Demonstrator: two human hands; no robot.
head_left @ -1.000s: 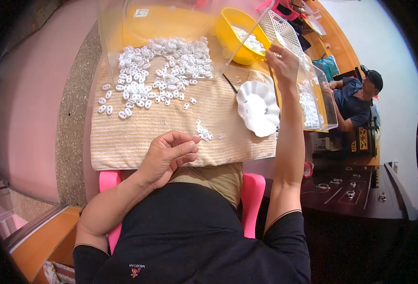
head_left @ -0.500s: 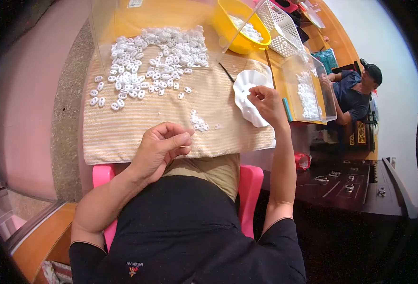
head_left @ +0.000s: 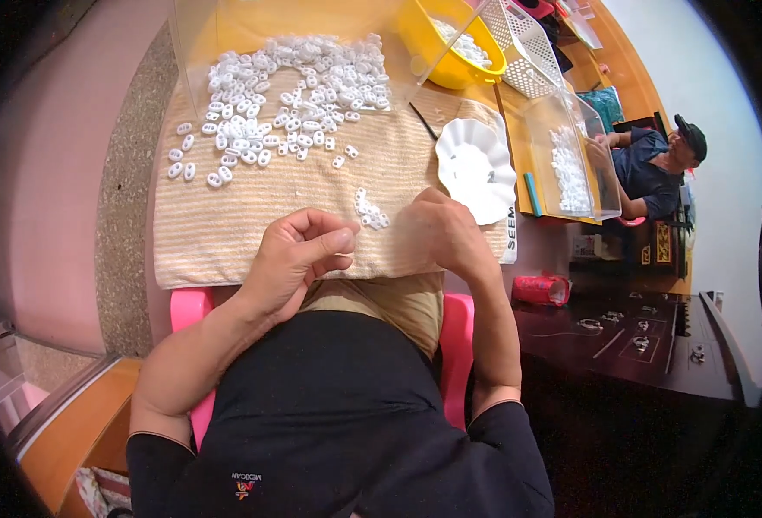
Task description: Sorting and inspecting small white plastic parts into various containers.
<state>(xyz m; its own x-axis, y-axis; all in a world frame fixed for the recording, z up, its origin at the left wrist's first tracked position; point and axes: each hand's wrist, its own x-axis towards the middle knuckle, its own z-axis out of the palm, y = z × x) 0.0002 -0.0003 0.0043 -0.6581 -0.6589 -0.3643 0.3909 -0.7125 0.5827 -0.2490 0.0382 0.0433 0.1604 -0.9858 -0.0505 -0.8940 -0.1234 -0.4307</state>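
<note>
My left hand (head_left: 306, 252) is over the near part of the striped towel, thumb and forefinger pinched together. Whatever is between its fingertips is too small to make out. A little to the right, my right hand (head_left: 450, 231) is smeared by motion, and its fingertips cannot be read. Just beyond the left fingertips lies a small group of white plastic pieces (head_left: 369, 212). The white scalloped dish (head_left: 503, 177) sits past my right hand, with small pale bits in its middle. Many white oval pieces with two holes (head_left: 312, 95) are heaped on the far left of the towel.
The striped towel (head_left: 226, 220) covers the table before me. At the far side stand a yellow basin (head_left: 459, 73), a white perforated basket (head_left: 519, 52) and a clear bin (head_left: 601, 194) of white pieces. A person (head_left: 657, 164) sits beyond the bin at the right.
My right hand has moved left and nearer, away from the white dish towards my left hand. The left hand keeps its pinch in nearly the same place.
</note>
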